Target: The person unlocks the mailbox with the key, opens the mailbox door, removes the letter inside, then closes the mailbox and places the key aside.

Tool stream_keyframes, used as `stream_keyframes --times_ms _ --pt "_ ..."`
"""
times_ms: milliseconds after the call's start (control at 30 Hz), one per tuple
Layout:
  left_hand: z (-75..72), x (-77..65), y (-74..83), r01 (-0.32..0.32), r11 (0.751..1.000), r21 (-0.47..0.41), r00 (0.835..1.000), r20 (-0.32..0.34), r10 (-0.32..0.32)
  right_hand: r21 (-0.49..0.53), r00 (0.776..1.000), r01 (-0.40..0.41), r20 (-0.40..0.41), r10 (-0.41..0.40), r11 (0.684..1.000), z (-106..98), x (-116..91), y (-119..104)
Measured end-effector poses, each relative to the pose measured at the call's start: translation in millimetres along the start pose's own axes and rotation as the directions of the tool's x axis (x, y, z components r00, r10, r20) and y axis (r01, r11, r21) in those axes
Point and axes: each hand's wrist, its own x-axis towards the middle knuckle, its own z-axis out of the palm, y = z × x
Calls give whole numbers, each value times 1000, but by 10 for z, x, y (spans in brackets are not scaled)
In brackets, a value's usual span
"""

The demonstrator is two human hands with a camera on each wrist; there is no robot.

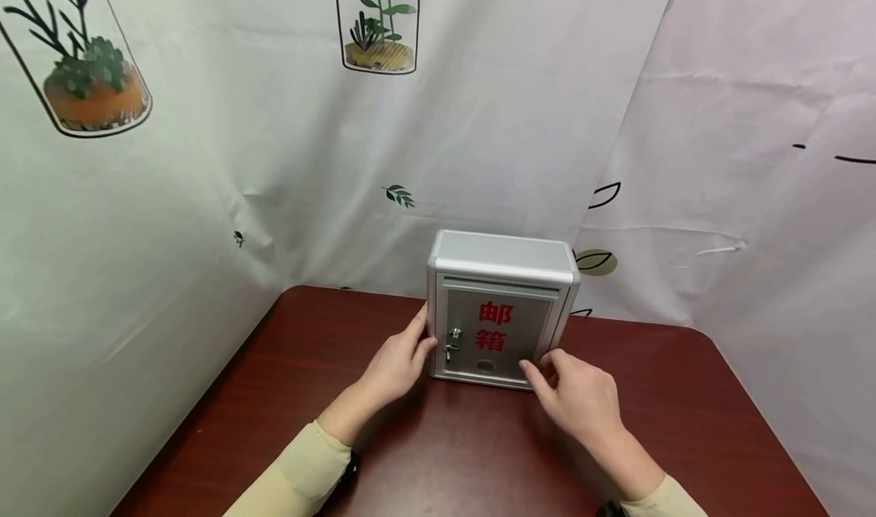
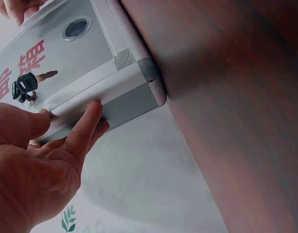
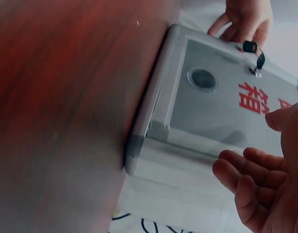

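A silver-grey metal mailbox (image 1: 503, 304) stands upright on the dark red table, its front door marked with red characters (image 1: 493, 325). At the left of the door is a lock (image 1: 455, 334), with a key (image 1: 449, 352) hanging there; its dark key head (image 2: 26, 82) shows in the left wrist view. My left hand (image 1: 397, 365) touches the box's left side with nearly straight fingers, thumb by the front edge. My right hand (image 1: 582, 395) is at the lower right corner, fingers loosely bent beside the box. In the right wrist view, nothing lies between that hand's (image 3: 265, 184) fingers and thumb.
The reddish-brown table (image 1: 328, 342) has rounded far corners. White cloth (image 1: 493, 122) printed with plants hangs behind the box and along both sides. A round window (image 3: 202, 79) sits low in the mailbox door.
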Motion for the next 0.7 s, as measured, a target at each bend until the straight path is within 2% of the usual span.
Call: stream_keyframes --times_ms 233,700 --pt "-1 -2 -3 -4 1000 -1 1000 0 4 29 998 43 48 -45 999 106 -14 -179" --pt "26 16 -25 -33 999 8 999 -35 33 64 993 105 54 -108 992 301 159 -517"
